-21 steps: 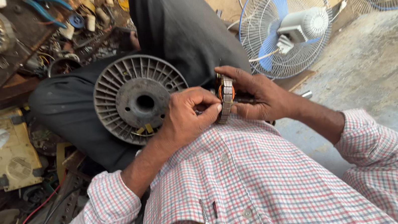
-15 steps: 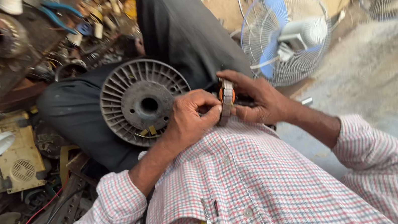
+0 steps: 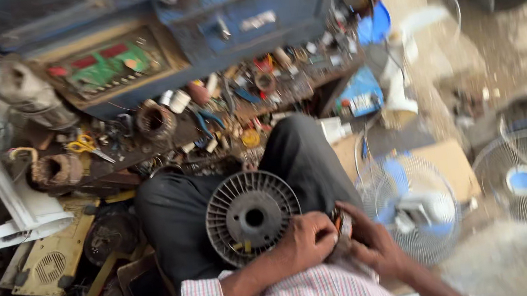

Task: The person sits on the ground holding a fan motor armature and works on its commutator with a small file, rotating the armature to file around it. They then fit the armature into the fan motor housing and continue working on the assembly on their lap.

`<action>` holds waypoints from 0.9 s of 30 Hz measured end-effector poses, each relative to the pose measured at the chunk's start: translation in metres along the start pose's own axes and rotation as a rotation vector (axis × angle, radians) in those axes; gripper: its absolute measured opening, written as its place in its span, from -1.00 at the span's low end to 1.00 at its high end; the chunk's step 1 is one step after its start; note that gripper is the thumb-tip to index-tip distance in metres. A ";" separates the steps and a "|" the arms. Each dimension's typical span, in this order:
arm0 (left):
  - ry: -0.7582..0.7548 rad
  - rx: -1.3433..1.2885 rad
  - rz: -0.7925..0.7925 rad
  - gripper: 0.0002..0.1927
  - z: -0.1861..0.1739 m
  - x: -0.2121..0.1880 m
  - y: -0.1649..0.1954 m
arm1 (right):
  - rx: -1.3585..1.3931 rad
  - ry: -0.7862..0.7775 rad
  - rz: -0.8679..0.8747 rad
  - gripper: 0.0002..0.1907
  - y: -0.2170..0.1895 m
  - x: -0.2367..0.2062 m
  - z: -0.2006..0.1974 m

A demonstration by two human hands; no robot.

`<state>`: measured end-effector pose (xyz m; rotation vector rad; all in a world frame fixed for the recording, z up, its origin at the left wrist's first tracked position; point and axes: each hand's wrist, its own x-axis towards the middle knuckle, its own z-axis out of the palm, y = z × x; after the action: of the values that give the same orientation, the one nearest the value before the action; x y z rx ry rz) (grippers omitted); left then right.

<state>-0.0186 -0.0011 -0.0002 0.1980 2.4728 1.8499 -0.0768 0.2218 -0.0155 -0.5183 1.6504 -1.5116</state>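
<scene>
View has tilted up since the earlier frame: hands now sit low, cluttered blue counter [image 3: 299, 3] visible far. Both grips pinch a small wound coil [image 3: 344, 224] between left hand [image 3: 307, 242] and right hand [image 3: 374, 243], just right of the ribbed spool [image 3: 252, 217] on the lap.

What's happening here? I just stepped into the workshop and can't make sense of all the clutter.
A person in a checked shirt sits cross-legged on the floor, both hands closed round a small wound part, apparently a motor winding. The left hand pinches it from one side, the right hand from the other. A grey ribbed spool rests on the lap beside the left hand. Table fans stand to the right; scissors, pliers and loose parts litter the low blue bench ahead.
</scene>
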 end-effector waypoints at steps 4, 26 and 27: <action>-0.017 -0.046 0.071 -0.85 -0.019 -0.002 0.008 | 0.049 -0.057 0.072 -0.02 -0.009 -0.014 -0.006; 0.672 0.238 0.237 -0.83 -0.274 0.129 0.027 | 0.252 -0.120 0.017 -0.01 -0.001 0.006 -0.004; 0.713 0.397 0.289 -0.83 -0.289 0.147 0.041 | 0.250 -0.109 0.043 -0.01 -0.004 0.008 -0.004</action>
<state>-0.1947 -0.2456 0.1275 -0.1320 3.4579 1.7062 -0.0850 0.2176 -0.0143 -0.4178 1.3580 -1.6007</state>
